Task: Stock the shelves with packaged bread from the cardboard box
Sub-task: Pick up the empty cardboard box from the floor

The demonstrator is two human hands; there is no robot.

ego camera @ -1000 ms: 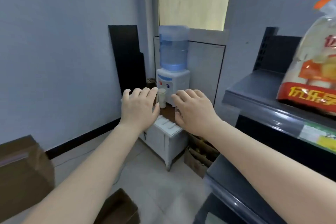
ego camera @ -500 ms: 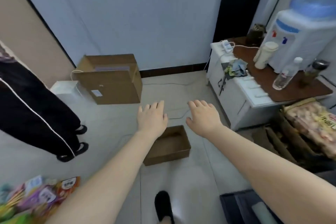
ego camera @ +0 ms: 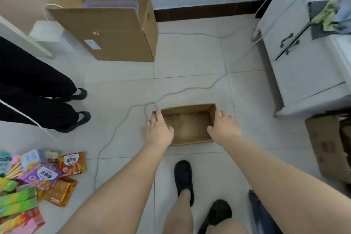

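Head view: both hands, left (ego camera: 158, 132) and right (ego camera: 224, 129), grip spread, flank the low box (ego camera: 187, 125); cable (ego camera: 121, 121) alongside.

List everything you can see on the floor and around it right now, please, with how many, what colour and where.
small cardboard box: one, brown, open and looking empty, on the floor in the middle
large cardboard box: one, brown, flaps open, by the far wall
flattened cardboard: brown, at the right edge
cabinet: one, white, dark handles, at the right
cloths: a few, grey, yellow-green and blue, on the cabinet
cable: one, grey, trailing across the tiles
snack packets: a pile, many colours, lower left
bystander's legs: two, black trousers and shoes, at the left
own feet: two, black shoes, bottom middle
left hand: on the small box's left wall
right hand: on its right wall
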